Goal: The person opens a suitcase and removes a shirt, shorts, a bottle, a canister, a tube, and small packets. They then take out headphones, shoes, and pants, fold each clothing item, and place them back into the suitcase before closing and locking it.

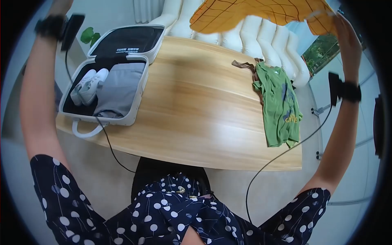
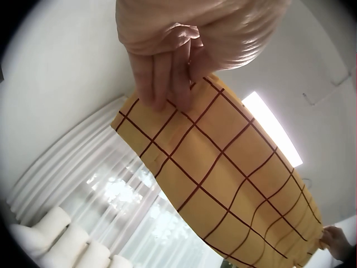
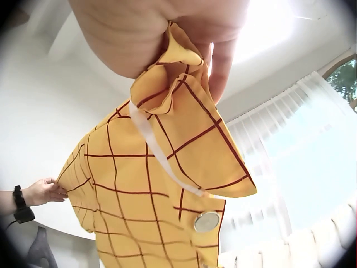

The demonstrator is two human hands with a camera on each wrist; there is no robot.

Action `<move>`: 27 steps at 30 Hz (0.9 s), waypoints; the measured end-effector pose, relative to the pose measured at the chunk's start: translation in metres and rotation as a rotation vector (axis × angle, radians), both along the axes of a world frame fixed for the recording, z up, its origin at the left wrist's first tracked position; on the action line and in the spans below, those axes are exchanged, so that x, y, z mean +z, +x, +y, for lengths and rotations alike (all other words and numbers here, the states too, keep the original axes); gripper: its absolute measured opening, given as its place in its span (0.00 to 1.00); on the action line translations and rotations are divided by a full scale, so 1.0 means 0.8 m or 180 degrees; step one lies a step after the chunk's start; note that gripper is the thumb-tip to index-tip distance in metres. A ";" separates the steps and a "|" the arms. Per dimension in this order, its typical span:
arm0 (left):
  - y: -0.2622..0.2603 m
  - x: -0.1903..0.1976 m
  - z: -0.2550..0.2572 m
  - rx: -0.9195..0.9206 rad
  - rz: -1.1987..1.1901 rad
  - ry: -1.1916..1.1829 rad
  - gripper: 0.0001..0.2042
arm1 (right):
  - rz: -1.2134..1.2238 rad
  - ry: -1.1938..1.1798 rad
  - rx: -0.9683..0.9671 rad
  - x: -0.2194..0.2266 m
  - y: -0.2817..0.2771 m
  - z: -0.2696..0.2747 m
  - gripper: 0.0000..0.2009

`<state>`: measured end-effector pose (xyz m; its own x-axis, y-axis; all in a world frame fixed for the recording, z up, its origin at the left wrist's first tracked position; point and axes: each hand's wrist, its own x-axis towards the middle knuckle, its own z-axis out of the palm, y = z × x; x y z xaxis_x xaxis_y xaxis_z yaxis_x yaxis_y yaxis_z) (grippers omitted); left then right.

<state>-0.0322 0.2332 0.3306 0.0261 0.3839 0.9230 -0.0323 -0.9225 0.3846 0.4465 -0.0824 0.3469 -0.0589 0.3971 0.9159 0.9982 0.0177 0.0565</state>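
- Raised: the yellow cloth [image 3: 125,184] hangs between two hands, the left hand [image 2: 212,33] pinching one edge, the right hand [image 3: 159,17] gripping a bunched corner.
- The step appears to be spreading it out; the next move likely calls for an even pull, then a level lowering.
- Thin, dark-red checks line the smooth fabric; beneath the right fingers, a narrow white strip [image 3: 152,145] curves above a round, shiny disc [image 3: 207,221].
- Below the right fingers lies a rumpled, soft green shirt [image 1: 277,102]; below the left, an open hard-shell suitcase [image 1: 137,98].
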 end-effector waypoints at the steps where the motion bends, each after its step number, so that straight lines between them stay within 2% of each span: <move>1: -0.013 -0.012 -0.007 -0.0390 -0.0081 -0.0088 0.13 | -0.0368 -0.0046 -0.0080 -0.017 0.008 -0.016 0.14; 2: -0.020 -0.031 -0.041 -0.0704 -0.0103 -0.0551 0.18 | -0.0177 -0.0212 0.0024 -0.046 0.002 -0.034 0.13; 4: -0.084 -0.118 -0.062 0.1599 0.1196 -0.0782 0.17 | 0.0106 -0.0675 0.0334 -0.114 -0.015 -0.067 0.10; 5: -0.112 -0.166 -0.055 0.0395 0.1390 -0.0738 0.14 | 0.0701 -0.1118 0.0353 -0.157 -0.022 -0.085 0.10; 6: -0.113 -0.205 -0.093 -0.0160 0.1492 -0.1093 0.11 | 0.0739 -0.1747 0.0186 -0.192 -0.027 -0.101 0.11; 7: -0.110 -0.242 -0.133 -0.0014 0.1633 -0.1598 0.10 | 0.1599 -0.2338 0.0487 -0.221 -0.051 -0.112 0.12; 8: -0.110 -0.266 -0.165 0.0019 0.2171 -0.1742 0.09 | 0.1167 -0.2733 0.0486 -0.251 -0.057 -0.124 0.12; 9: -0.097 -0.280 -0.206 0.0105 0.2386 -0.1674 0.08 | 0.0718 -0.3120 0.0491 -0.278 -0.061 -0.133 0.13; 10: -0.092 -0.292 -0.230 0.0297 0.2745 -0.1552 0.07 | 0.0723 -0.3363 0.0503 -0.302 -0.064 -0.142 0.13; 11: -0.091 -0.308 -0.244 0.0116 0.2696 -0.1648 0.08 | 0.0718 -0.3612 0.0519 -0.314 -0.071 -0.147 0.13; 12: -0.088 -0.311 -0.258 0.0199 0.2809 -0.1665 0.08 | 0.0739 -0.3640 0.0526 -0.320 -0.078 -0.147 0.13; 13: -0.088 -0.318 -0.263 0.0240 0.2753 -0.1348 0.08 | 0.0910 -0.3448 0.0588 -0.327 -0.093 -0.143 0.12; 15: -0.085 -0.308 -0.275 0.0422 0.2822 -0.1426 0.09 | 0.1203 -0.3212 0.0725 -0.342 -0.123 -0.130 0.13; 19: -0.077 -0.297 -0.277 0.0462 0.2590 -0.1319 0.08 | 0.0448 -0.3094 0.1127 -0.364 -0.172 -0.097 0.23; 20: -0.076 -0.293 -0.277 0.0506 0.2600 -0.1255 0.08 | 0.0480 -0.3319 0.1205 -0.368 -0.176 -0.089 0.27; 23: -0.074 -0.278 -0.276 0.0654 0.2608 -0.1077 0.08 | 0.0362 -0.3411 0.1084 -0.399 -0.169 -0.076 0.28; 27: -0.063 -0.238 -0.258 0.0880 0.2624 -0.0747 0.07 | 0.0670 -0.3675 0.1145 -0.393 -0.161 -0.081 0.27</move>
<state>-0.0828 0.0269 0.1401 0.5241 0.6510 0.5492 0.5487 -0.7512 0.3669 0.3180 -0.1469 0.0327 -0.2259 0.9732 0.0422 0.9139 0.2267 -0.3366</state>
